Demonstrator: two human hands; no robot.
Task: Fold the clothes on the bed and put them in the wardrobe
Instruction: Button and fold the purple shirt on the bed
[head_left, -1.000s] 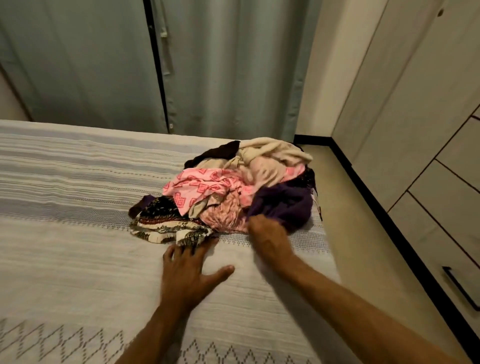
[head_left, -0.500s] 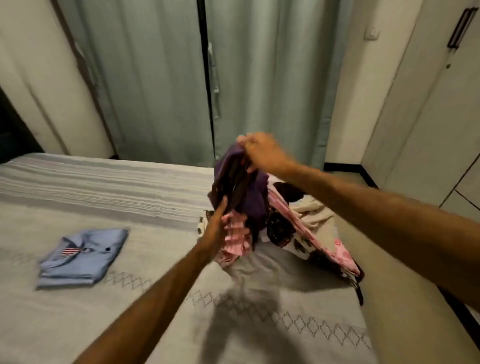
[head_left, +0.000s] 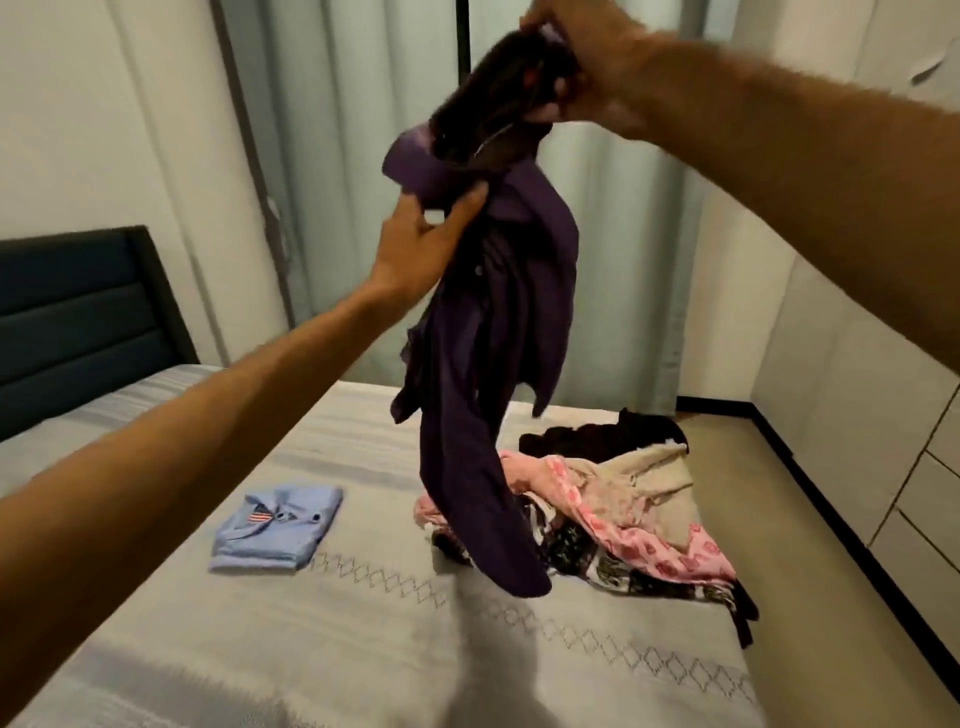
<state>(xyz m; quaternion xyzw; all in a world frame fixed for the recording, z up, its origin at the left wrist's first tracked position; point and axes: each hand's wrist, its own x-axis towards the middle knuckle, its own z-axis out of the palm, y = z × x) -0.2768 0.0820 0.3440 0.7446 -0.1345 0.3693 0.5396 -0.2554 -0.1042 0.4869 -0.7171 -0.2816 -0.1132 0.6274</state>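
Shirt (head_left: 498, 322) hung lengthwise below both hands: right hand (head_left: 587, 67) gripped its bunched top, left hand (head_left: 421, 244) pinched the collar just beneath, above the bed (head_left: 363, 649).

Pale green curtains (head_left: 613, 249), dark padded headboard (head_left: 78, 317), beige floor (head_left: 810, 519), off-white walls (head_left: 104, 119)

Dim warm light, motion blur, wide-angle bowing.

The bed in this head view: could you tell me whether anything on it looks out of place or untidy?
Only the unfolded pile near the bed's right edge; the blue shirt lies neatly folded.
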